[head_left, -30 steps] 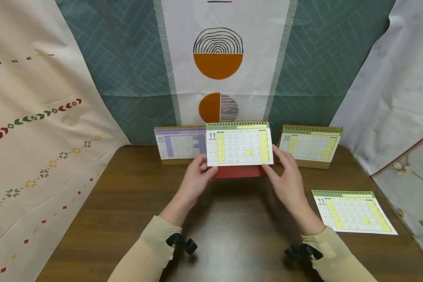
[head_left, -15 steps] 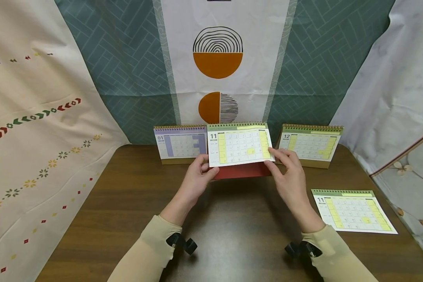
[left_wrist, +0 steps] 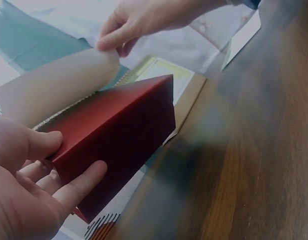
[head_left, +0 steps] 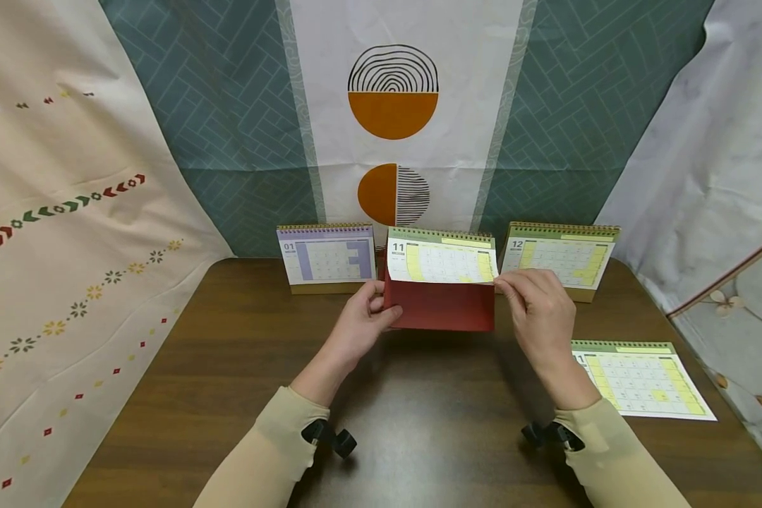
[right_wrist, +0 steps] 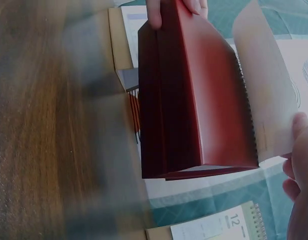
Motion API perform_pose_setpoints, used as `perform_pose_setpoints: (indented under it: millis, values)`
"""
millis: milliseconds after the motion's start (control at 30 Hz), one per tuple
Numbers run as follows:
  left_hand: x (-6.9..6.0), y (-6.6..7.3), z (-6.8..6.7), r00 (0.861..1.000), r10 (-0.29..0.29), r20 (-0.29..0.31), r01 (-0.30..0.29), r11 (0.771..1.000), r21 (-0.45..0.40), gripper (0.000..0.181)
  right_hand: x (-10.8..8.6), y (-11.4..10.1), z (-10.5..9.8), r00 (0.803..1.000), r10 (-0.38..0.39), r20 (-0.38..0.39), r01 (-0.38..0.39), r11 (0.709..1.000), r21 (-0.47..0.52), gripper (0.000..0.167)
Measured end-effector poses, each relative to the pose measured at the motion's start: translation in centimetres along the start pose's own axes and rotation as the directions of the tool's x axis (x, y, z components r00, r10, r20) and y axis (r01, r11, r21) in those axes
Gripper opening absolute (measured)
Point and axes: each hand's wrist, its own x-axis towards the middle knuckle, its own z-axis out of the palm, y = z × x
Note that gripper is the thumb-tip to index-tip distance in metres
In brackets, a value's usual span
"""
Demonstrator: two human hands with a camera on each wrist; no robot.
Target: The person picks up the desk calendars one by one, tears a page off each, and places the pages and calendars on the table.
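A desk calendar with a red stand (head_left: 441,308) is held up off the table, its green-topped page marked 11 (head_left: 441,262) hanging from a spiral binding. My left hand (head_left: 355,321) grips the stand's lower left corner, thumb on the front and fingers underneath. At the page's lower right corner my right hand (head_left: 541,317) pinches the paper. The page (left_wrist: 58,87) bows away from the red front panel in the left wrist view. In the right wrist view the stand's hollow red base (right_wrist: 169,110) faces the camera.
Behind, to the left, stands a purple calendar marked 01 (head_left: 327,257). A green calendar marked 12 (head_left: 555,261) stands at the back right. Another green 11 sheet (head_left: 648,381) lies flat on the wooden table (head_left: 184,395) at right. Cloth hangings (head_left: 394,92) surround the table.
The right hand has gone from holding the calendar's right side to pinching the page's corner. The page has lifted off the stand, baring the red panel. The calendar has shifted slightly right.
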Motion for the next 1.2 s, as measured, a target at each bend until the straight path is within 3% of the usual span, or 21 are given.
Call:
perform_pose_setpoints:
  millis: [367,667,867,933,1100,1200]
  values:
    - [-0.16,0.23,0.25,1.000,-0.003,0.014,0.003,1.000,0.020,0.034,0.12,0.27,-0.22,1.000,-0.014,0.009,0.014,0.999,0.029,0.012]
    - [-0.29,0.23,0.27,1.000,-0.017,0.009,0.017,0.999,0.027,0.035,0.42,0.32,-0.35,0.998,0.052,-0.018,-0.051,0.997,0.052,0.008]
    - [-0.29,0.18,0.31,1.000,-0.011,0.020,0.010,1.000,0.023,0.033,0.36,0.30,-0.52,0.991,0.130,-0.019,-0.128,0.989,0.074,0.015]
    - [-0.27,0.20,0.36,1.000,-0.007,0.024,0.006,1.000,0.018,0.033,0.38,0.25,-0.57,0.994,0.112,-0.014,-0.111,0.992,0.056,0.019]
    - [-0.22,0.11,0.37,1.000,0.004,0.019,-0.004,1.000,0.008,0.033,0.35,-0.18,-0.40,0.999,-0.045,-0.009,0.045,0.999,-0.014,0.028]
    - [-0.16,-0.14,0.29,1.000,0.011,0.010,-0.011,1.000,0.003,0.031,0.28,-0.58,-0.22,0.995,-0.101,0.014,0.102,0.993,-0.055,0.032]
